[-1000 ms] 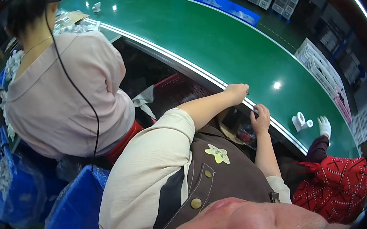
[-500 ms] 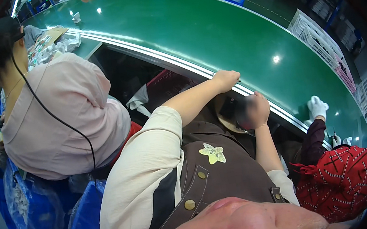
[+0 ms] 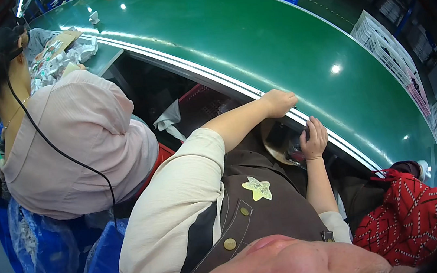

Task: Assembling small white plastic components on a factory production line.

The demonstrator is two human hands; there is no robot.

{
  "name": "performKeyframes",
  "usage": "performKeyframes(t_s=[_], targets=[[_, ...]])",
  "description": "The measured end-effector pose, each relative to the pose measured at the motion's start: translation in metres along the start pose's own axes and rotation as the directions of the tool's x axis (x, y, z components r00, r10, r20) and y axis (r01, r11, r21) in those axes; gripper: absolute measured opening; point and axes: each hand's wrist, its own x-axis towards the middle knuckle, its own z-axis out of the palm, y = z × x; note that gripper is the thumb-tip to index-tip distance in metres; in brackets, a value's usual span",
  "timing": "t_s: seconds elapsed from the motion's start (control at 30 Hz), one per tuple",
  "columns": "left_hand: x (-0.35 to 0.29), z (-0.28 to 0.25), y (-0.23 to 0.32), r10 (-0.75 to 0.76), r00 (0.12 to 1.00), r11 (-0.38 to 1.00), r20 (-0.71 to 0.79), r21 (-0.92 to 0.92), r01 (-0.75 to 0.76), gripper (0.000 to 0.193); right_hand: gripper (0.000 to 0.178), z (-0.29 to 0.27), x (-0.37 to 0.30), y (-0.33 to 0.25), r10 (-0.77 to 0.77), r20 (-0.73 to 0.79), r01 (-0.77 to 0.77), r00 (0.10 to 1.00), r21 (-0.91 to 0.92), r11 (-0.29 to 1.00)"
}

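My left hand (image 3: 279, 103) rests at the metal edge rail (image 3: 206, 77) of the green conveyor belt (image 3: 249, 34). Its fingers are curled in; whatever they hold, if anything, is hidden. Below it and to the right, my right hand (image 3: 315, 138) is raised near the rail with its fingers stretched upward. Close to its thumb shows a small dark thing whose kind I cannot make out. Between my hands and my lap is a round, tan-rimmed thing (image 3: 271, 149), with dark and clear items at it, partly in shadow.
A person in a pale pink top (image 3: 72, 143) sits at left, near a heap of white parts (image 3: 59, 63). Close at right is a person in a red patterned head covering (image 3: 403, 217). A small white piece (image 3: 94, 17) stands on the belt. White crates (image 3: 381, 43) line the far side.
My right hand has opened from a curled, blurred pose, fingers now extended. My left hand stays curled at the rail. The person at right has drawn their white-gloved hand back from the belt.
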Motion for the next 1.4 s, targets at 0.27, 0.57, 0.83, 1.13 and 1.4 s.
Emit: performKeyframes(t_s=[0.27,0.57,0.83,1.13,1.4], targets=[[-0.0005,0.0001,-0.0002,0.015,1.0,1.0,-0.028,-0.002,-0.015,0.009,0.035,0.0022,-0.0002,0.0006,-0.009,-0.028,0.009,1.0,-0.01,1.0],[-0.0007,-0.0033,0.0015,0.002,1.0,0.999,0.006,-0.049,-0.002,0.009,0.035,0.0037,-0.0015,0.0015,-0.016,-0.043,0.015,0.999,-0.025,1.0],[-0.0012,-0.0025,0.0009,0.01,1.0,0.999,0.0,-0.041,-0.01,0.008,0.034,0.0036,-0.0008,0.0005,-0.015,-0.03,0.014,0.999,-0.033,0.999],[-0.0013,0.0008,-0.0006,-0.001,1.0,0.999,-0.03,-0.053,0.0,0.007,0.035,0.0053,-0.0011,0.0019,-0.024,-0.032,0.023,0.999,-0.043,0.999],[-0.0007,0.0006,0.0009,0.004,0.998,0.998,-0.059,-0.07,-0.008,0.007,0.036,0.0047,-0.0018,0.0025,-0.026,-0.026,0.025,0.999,-0.059,0.998]])
